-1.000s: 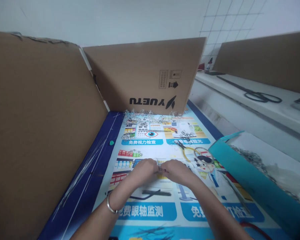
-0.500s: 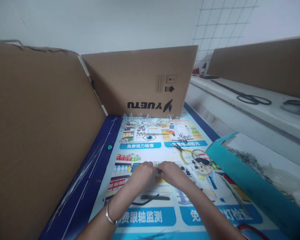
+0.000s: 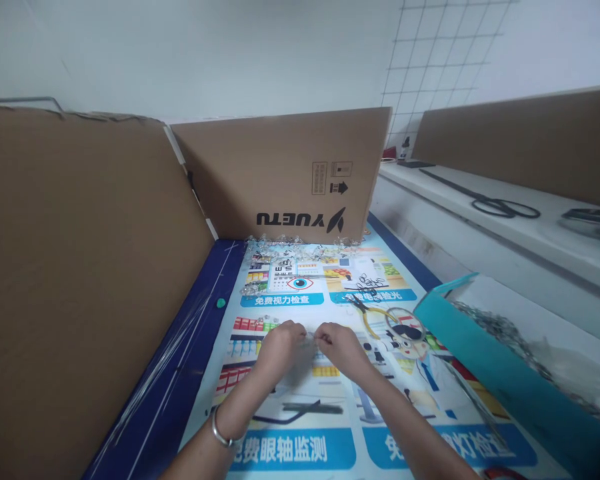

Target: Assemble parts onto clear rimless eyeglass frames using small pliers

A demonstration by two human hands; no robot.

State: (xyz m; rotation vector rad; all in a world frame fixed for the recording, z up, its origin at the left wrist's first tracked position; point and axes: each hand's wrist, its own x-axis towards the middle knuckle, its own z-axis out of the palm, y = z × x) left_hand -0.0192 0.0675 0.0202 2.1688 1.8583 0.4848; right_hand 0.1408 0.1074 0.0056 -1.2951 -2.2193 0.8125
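both hands have drawn a little apart since the earlier frames, opening a small gap between their fingertips, and the view has tilted slightly upward.

nearest, a red handle [image 3: 503,473] pokes in at the lower edge, and a bangle [image 3: 220,430] circles the left wrist. dark strips [image 3: 315,408] lie on the printed mat [image 3: 320,313] between the forearms. the left hand [image 3: 283,343] and right hand [image 3: 343,347] hang over the mat, fingers curled in and tips together. a small clear piece [image 3: 309,336] sits in the gap between the two sets of fingertips, just beside the left ones — too blurred to tell whether either hand is clamped on it.

to the right, a teal box [image 3: 510,383] holds metal bits [image 3: 505,333]; to the left, thin wires [image 3: 145,393] lie on the blue border near a green lump [image 3: 221,303].

beyond the hands are yellow-handled pliers [image 3: 373,319] beside a hoop [image 3: 405,323], then dark rings [image 3: 370,287]. farther off, clear beads [image 3: 300,252] line the foot of the upright cardboard [image 3: 280,167] — and scissors [image 3: 500,207] rest on the ledge [image 3: 460,193] at right.
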